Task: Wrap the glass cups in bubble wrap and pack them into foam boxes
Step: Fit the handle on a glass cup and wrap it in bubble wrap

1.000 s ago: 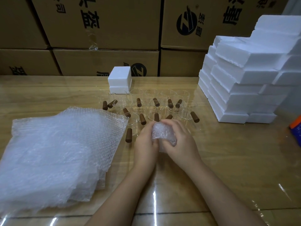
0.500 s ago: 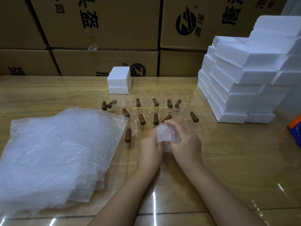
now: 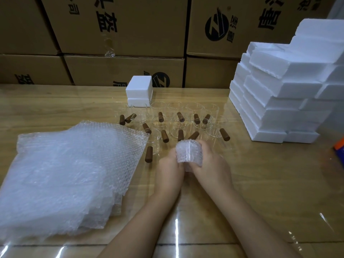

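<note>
A glass cup wrapped in bubble wrap point(image 3: 188, 152) is held above the table's middle. My left hand point(image 3: 168, 173) grips its left side and my right hand point(image 3: 212, 165) curls round its right side and bottom. Behind them stand several clear glass cups with brown wooden handles point(image 3: 178, 125). To the left lies a thick pile of bubble wrap sheets point(image 3: 63, 175). One small white foam box point(image 3: 139, 93) sits at the back of the table, and a tall stack of foam boxes point(image 3: 279, 101) rises at the right.
Stacked cardboard cartons point(image 3: 119, 34) wall off the far edge of the wooden table point(image 3: 270, 183). An orange and blue object point(image 3: 339, 148) pokes in at the right edge.
Both hands have carried the wrapped cup a little away from me and to the right, turning it so that its rolled side faces up.
</note>
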The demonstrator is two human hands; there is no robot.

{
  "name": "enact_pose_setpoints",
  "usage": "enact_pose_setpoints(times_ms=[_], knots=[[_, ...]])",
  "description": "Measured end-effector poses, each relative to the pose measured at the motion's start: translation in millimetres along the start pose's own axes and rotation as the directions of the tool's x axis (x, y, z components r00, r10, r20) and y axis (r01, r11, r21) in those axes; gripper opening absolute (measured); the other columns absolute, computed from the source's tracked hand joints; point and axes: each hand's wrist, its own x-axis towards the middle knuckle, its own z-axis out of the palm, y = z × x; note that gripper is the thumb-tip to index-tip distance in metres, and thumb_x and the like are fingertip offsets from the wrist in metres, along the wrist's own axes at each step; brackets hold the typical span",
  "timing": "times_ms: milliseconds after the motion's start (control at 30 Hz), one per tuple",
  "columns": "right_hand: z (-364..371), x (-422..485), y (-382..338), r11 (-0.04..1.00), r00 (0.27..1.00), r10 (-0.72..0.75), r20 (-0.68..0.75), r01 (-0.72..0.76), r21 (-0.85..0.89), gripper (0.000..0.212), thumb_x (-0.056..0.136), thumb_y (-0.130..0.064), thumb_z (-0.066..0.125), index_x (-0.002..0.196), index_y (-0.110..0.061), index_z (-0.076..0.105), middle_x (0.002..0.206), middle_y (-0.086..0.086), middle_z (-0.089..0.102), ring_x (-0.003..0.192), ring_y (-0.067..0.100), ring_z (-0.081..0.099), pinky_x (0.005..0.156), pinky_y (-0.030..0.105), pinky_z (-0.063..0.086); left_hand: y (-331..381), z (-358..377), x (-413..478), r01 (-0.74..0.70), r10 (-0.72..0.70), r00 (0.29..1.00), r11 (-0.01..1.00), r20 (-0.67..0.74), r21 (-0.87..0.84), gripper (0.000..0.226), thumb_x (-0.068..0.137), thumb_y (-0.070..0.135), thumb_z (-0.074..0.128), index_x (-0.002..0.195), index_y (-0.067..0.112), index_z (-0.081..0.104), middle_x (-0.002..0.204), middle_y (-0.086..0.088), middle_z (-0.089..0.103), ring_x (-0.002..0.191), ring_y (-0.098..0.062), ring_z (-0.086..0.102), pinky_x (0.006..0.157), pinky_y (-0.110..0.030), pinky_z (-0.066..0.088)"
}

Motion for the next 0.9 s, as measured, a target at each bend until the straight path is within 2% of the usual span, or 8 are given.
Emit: enact_pose_setpoints(times_ms=[133,267,333,400,433,567,733,900], knots=[[-4,3,4,0.997,0.998,0.060,-0.013,-0.060,0.045,0.049,0.078,-0.022,0.067,0.124,-0.026,0.051,0.111,-0.005,0.064,0.098,0.024,0.058,0.070,0.026,0.029,0,1,-2,-0.101,0.099,0.995,0.993,0.031,0.056,0.032,0.089,0.014,0.051,0.120,0.011,0.058,0.086,-0.012,0.069,0.070,-0.023,0.058,0.053,-0.024,0.032],[-12,12,10,0.970,0.983,0.178,0.050,-0.184,0.159,0.040,0.082,-0.026,0.063,0.121,-0.027,0.055,0.101,-0.002,0.066,0.092,0.024,0.061,0.072,0.032,0.046,1,-7,-3,-0.222,0.215,0.973,0.970,0.086,0.095,0.065,0.080,0.057,0.044,0.137,0.025,0.044,0.076,0.000,0.068,0.068,-0.015,0.064,0.060,-0.033,0.050],[-17,18,15,0.937,0.962,0.232,0.142,-0.261,0.234,0.028,0.084,-0.033,0.061,0.111,-0.027,0.060,0.096,-0.005,0.068,0.089,0.021,0.064,0.073,0.034,0.051,1,-12,-4,-0.316,0.307,0.942,0.948,0.138,0.044,0.082,0.074,0.067,0.047,0.147,0.041,0.018,0.108,0.008,0.068,0.088,-0.004,0.066,0.074,-0.029,0.055],[-22,20,19,0.878,0.923,0.249,0.295,-0.343,0.334,0.019,0.081,-0.034,0.060,0.095,-0.023,0.066,0.083,-0.001,0.072,0.072,0.017,0.068,0.064,0.034,0.054,1,-16,-3,-0.447,0.435,0.880,0.894,0.189,0.022,0.094,0.072,0.067,0.057,0.146,0.051,0.000,0.151,0.016,0.033,0.131,-0.001,0.041,0.102,-0.032,0.042],[-24,20,20,0.855,0.898,0.233,0.374,-0.372,0.361,0.019,0.078,-0.034,0.059,0.090,-0.022,0.067,0.077,0.003,0.072,0.061,0.015,0.067,0.056,0.031,0.054,0,-18,-2,-0.512,0.499,0.842,0.859,0.205,0.015,0.098,0.072,0.065,0.061,0.145,0.050,-0.003,0.156,0.017,0.020,0.140,-0.001,0.026,0.109,-0.036,0.034],[-25,16,18,0.876,0.829,0.136,0.543,-0.356,0.325,0.013,0.075,-0.031,0.059,0.075,-0.038,0.070,0.064,-0.006,0.071,0.052,0.008,0.064,0.046,0.021,0.046,3,-20,-1,-0.596,0.582,0.763,0.802,0.281,-0.041,0.108,0.066,0.065,0.069,0.147,0.043,0.001,0.152,0.013,0.032,0.140,-0.006,0.029,0.112,-0.041,0.031],[-21,11,12,0.846,0.792,-0.012,0.610,-0.317,0.428,0.013,0.085,-0.032,0.062,0.074,-0.025,0.066,0.060,-0.007,0.067,0.054,0.008,0.061,0.047,0.018,0.045,-3,-21,0,-0.635,0.637,0.748,0.768,0.184,-0.078,0.079,0.065,0.057,0.074,0.129,0.018,0.052,0.126,0.002,0.061,0.117,-0.012,0.057,0.092,-0.041,0.052],[-25,10,12,0.808,0.763,-0.082,0.641,-0.326,0.491,0.055,0.071,-0.069,0.058,0.096,-0.021,0.069,0.071,-0.004,0.068,0.062,0.007,0.060,0.057,0.018,0.048,-6,-20,1,-0.549,0.570,0.819,0.811,0.064,-0.202,0.049,0.064,0.046,0.078,0.105,0.025,0.061,0.095,0.011,0.067,0.084,-0.003,0.064,0.072,-0.026,0.055]])
